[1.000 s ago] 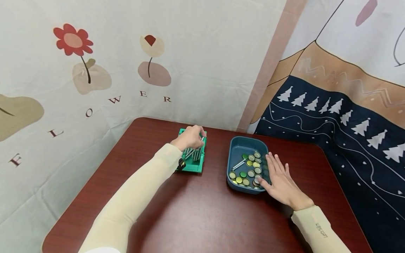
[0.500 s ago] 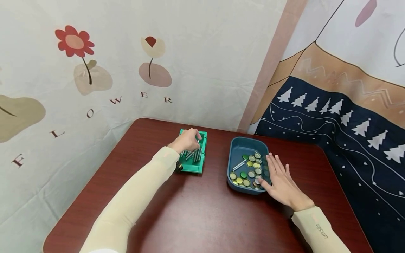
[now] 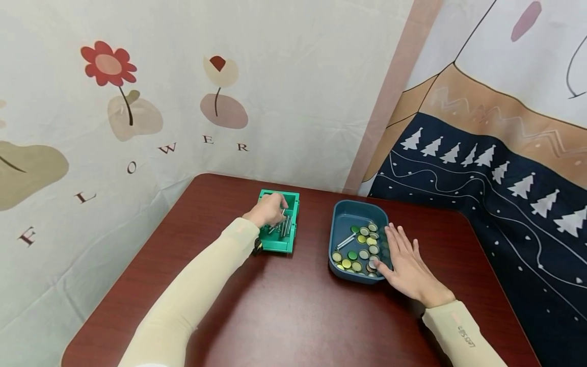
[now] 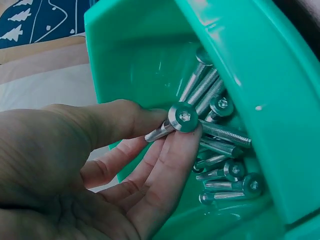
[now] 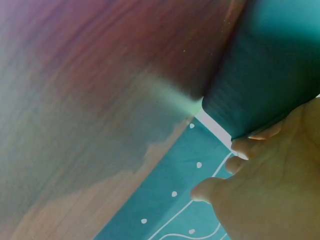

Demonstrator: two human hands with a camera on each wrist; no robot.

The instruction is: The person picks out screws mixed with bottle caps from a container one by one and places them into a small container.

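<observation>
Between thumb and fingertips, my left hand [image 4: 125,165] pinches a silver hex-socket bolt [image 4: 183,117], its round head facing the wrist camera. That hand is over a green bin [image 3: 278,246] where several similar bolts [image 4: 232,171] lie in a loose pile; in the head view it hides part of the bin. My right hand [image 3: 411,270] lies with straight fingers along the right wall of a blue tray [image 3: 352,205], its thumb over the rim. Inside the tray are green, yellow and silvery bottle caps [image 3: 364,254] and one bolt [image 3: 346,241].
Both containers stand on a dark red-brown table [image 3: 275,316], the green bin left of the tray with a gap between them. Behind the table hangs a printed cloth [image 3: 284,92], with a navy tree pattern at the right.
My left hand has moved a little toward me and to the left over the green bin, with the bolt between its fingers. The right hand stays against the tray.
</observation>
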